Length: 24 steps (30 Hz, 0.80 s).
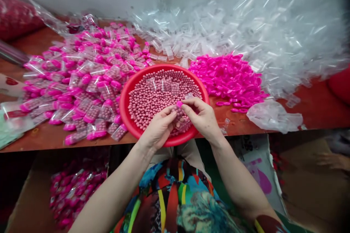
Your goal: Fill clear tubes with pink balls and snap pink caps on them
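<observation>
Over the front of a red basin (124, 118) filled with small pink beads (149, 103), my two hands meet. My left hand (161, 123) is closed around a small clear plastic container (179, 116), partly hidden by the fingers. With thumb and fingertips, my right hand (201, 116) pinches a bright pink cap (179, 104) at the container's top end. Whether the cap is fully seated I cannot tell. A few clear empty containers (164, 85) lie on the beads inside the basin.
Left of the basin is a heap of filled, pink-capped containers (93, 76). Pink caps (229, 80) are piled to the right, before a large mound of clear containers (246, 25). A crumpled plastic bag (275, 116) lies near the table edge. Below stands a box of pink-capped containers (78, 193).
</observation>
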Each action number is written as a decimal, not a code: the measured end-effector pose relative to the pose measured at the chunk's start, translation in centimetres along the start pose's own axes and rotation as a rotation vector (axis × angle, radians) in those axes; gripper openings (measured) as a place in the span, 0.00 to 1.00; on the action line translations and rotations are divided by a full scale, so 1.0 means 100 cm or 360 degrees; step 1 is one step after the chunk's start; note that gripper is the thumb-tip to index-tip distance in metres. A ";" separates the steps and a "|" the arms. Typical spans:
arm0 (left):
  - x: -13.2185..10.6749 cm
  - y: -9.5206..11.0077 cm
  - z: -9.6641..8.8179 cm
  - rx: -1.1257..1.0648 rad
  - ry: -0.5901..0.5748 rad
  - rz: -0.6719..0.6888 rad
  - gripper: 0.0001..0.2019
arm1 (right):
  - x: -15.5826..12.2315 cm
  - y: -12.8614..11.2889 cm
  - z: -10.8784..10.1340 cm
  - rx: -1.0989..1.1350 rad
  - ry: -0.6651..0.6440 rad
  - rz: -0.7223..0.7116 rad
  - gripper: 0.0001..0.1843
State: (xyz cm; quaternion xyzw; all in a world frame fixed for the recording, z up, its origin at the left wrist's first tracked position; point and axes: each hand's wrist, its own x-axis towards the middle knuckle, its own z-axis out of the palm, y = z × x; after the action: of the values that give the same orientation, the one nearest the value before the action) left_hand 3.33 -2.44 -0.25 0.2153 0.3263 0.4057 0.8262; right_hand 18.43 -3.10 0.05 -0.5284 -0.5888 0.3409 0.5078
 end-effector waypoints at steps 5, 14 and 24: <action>-0.002 -0.001 0.002 0.0053 0.0058 0.0091 0.12 | -0.004 0.006 0.002 -0.0144 0.0016 -0.0086 0.05; -0.006 -0.012 -0.002 0.0411 0.0164 0.0393 0.10 | -0.015 -0.003 0.001 -0.0405 -0.0155 -0.0502 0.10; -0.012 -0.004 -0.002 0.0573 -0.0190 0.0125 0.11 | 0.015 -0.008 0.008 0.0209 -0.0067 0.0085 0.39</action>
State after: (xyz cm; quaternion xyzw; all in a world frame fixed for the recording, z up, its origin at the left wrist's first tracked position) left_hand 2.88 -3.63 -0.20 0.3958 0.3354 0.3591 0.7758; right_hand 17.53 -1.65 0.92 -0.5023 -0.5613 0.4033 0.5197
